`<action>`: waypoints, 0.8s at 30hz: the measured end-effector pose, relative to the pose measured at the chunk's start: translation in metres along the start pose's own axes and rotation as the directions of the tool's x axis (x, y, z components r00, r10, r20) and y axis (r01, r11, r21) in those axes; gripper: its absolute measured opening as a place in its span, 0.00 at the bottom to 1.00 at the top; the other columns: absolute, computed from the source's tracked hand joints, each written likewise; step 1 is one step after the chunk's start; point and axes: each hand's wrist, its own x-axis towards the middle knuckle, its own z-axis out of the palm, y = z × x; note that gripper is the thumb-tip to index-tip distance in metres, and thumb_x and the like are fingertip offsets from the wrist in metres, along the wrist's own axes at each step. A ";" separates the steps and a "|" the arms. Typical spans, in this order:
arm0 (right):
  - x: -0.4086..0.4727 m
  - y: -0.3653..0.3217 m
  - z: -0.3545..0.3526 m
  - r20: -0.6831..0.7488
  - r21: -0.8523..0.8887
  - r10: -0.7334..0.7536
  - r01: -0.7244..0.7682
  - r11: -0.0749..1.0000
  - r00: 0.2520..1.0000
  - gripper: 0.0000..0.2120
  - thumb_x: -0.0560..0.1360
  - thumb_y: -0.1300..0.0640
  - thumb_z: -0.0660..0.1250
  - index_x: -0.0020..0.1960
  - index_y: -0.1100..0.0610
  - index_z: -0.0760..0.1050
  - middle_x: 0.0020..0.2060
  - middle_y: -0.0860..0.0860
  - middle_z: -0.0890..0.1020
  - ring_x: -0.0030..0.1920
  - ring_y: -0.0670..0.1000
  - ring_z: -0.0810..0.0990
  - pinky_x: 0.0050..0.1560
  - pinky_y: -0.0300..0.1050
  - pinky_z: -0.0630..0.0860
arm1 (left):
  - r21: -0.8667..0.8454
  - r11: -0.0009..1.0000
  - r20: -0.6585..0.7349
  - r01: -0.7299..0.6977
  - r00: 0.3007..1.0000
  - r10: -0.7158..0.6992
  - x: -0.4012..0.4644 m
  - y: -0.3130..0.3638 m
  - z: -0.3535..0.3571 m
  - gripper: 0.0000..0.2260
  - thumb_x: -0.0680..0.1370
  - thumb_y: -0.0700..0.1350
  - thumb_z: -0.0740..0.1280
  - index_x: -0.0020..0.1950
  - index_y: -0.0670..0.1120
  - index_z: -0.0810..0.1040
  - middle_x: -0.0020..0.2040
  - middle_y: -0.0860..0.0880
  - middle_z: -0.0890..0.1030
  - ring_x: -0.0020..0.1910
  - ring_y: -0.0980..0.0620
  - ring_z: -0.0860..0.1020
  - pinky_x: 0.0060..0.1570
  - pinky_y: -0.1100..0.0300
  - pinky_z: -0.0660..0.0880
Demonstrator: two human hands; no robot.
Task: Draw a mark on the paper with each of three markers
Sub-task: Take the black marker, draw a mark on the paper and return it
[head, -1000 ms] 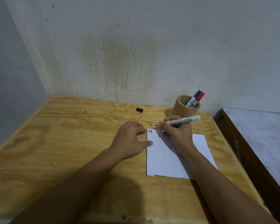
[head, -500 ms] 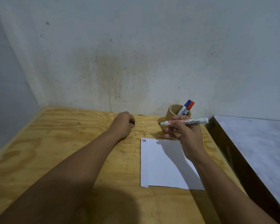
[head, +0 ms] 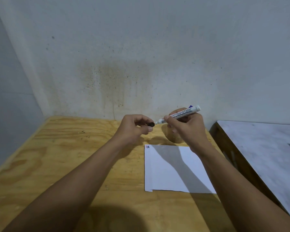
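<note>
The cup (head: 173,137) stands on the worktop (head: 57,156) behind the paper (head: 166,173), mostly hidden (contents barely show). The left hand (head: 134,129) pinches a black cap (head: 151,125) at the tip of the marker (head: 177,115) gripped by the right hand (head: 188,129).

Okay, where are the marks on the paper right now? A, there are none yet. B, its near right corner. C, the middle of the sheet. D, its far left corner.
D: the small coloured marks sit at the far left corner of the paper; the rest of the sheet looks blank.
</note>
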 end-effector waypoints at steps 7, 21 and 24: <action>-0.005 -0.014 -0.008 0.034 -0.027 -0.033 0.034 0.999 0.999 0.08 0.71 0.65 0.74 0.43 0.71 0.79 0.31 0.56 0.81 0.27 0.43 0.78 0.31 0.34 0.73 | 0.009 0.998 0.016 -0.058 0.998 0.058 -0.010 0.017 0.003 0.08 0.69 0.34 0.74 0.45 0.43 0.83 0.40 0.48 0.84 0.41 0.54 0.80 0.44 0.61 0.81; -0.007 -0.032 -0.017 0.081 -0.049 -0.077 0.081 0.995 0.994 0.09 0.68 0.62 0.78 0.43 0.68 0.83 0.32 0.57 0.84 0.31 0.47 0.82 0.31 0.34 0.74 | -0.016 0.996 -0.086 -0.086 0.993 0.084 -0.022 0.038 0.003 0.08 0.67 0.34 0.75 0.41 0.46 0.84 0.40 0.47 0.86 0.42 0.50 0.83 0.46 0.59 0.79; -0.007 -0.032 -0.018 0.054 0.005 -0.055 0.055 0.998 0.997 0.09 0.67 0.62 0.78 0.42 0.68 0.83 0.31 0.55 0.84 0.31 0.48 0.82 0.31 0.35 0.75 | 0.000 0.994 -0.126 -0.105 0.987 0.104 -0.025 0.045 0.006 0.06 0.68 0.34 0.74 0.41 0.44 0.84 0.39 0.44 0.85 0.37 0.49 0.82 0.43 0.57 0.80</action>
